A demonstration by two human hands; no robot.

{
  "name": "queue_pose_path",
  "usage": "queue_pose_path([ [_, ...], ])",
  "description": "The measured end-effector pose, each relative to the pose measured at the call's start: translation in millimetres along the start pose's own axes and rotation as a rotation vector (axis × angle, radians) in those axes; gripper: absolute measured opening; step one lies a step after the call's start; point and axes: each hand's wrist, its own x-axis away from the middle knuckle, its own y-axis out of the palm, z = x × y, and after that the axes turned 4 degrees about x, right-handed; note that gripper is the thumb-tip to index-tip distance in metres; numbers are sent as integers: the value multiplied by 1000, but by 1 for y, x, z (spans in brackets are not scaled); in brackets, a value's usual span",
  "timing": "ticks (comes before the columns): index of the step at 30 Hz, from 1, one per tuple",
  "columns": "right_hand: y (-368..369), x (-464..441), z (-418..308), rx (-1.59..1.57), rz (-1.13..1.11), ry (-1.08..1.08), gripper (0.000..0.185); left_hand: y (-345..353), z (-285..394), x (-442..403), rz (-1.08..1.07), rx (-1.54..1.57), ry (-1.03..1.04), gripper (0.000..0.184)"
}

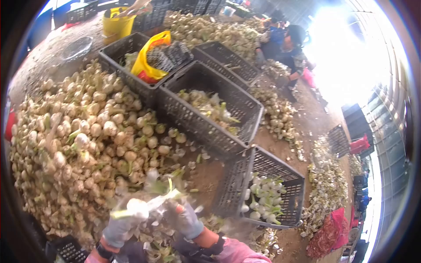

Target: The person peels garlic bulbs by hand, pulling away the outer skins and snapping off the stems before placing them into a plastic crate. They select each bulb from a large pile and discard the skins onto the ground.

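A pale garlic bulb (137,207) with a green-white stalk (164,200) is held low in front of me. My left hand (117,231), in a light grey glove, is closed around the bulb's underside, its fingers smeared by motion. Gripping the stalk and its loose papery skin is my right hand (187,222), also gloved, with an orange tip showing on one finger. Bits of skin blur in the air around both hands. To the left spreads a big heap of unpeeled garlic (87,140). Clean white bulbs (265,199) lie inside a black crate (291,179) at the right.
A black crate (210,125) with skins and stalks stands ahead. Beside it, another crate (118,65) holds a yellow bag (151,57). Farther off are a yellow bucket (117,26), more garlic heaps (206,30), a bent-over person (285,48) and a red mesh sack (329,236).
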Motion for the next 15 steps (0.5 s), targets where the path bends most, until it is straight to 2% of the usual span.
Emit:
queue_pose_path([
  [1, -5, 1, 6, -35, 78, -75, 41, 6, 4, 1, -46, 5, -2, 49],
  [2, -29, 0, 17, -34, 19, -12, 40, 22, 14, 4, 4, -22, -51, 54],
  [3, -36, -6, 19, -112, -24, 24, 33, 10, 8, 3, -51, -121, -24, 60],
  [4, -43, -11, 22, -189, -65, 64, 33, -7, -2, 3, -69, -78, -42, 62],
  [7, -111, -19, 35, -245, 50, 90, 34, -20, -9, 8, -161, 61, -10, 61],
  [8, -120, -23, 29, 626, 6, 76, 44, -21, -7, 9, -198, 104, 24, 59],
  [9, -129, -26, 22, 1499, -19, 49, 55, -18, -9, 5, -133, 141, 24, 58],
  [10, -115, -23, 13, 1934, -109, 135, 61, -12, -11, -3, -41, 171, 22, 57],
  [11, -124, -26, 17, 2112, -176, 205, 58, -9, -7, 0, 48, 112, 16, 57],
  [12, -107, -20, 10, 2024, -107, 86, 44, -6, -3, 4, 136, 54, 4, 57],
  [13, -90, -17, 4, 1938, -55, 87, 31, -17, -10, 5, 106, -17, 23, 58],
  [14, -65, -16, 0, 1894, 49, -61, 23, -28, -17, 5, 78, -86, 44, 59],
  [15, -58, -16, 6, 1468, 49, -185, 24, -43, -29, 2, -50, -90, 120, 62],
])
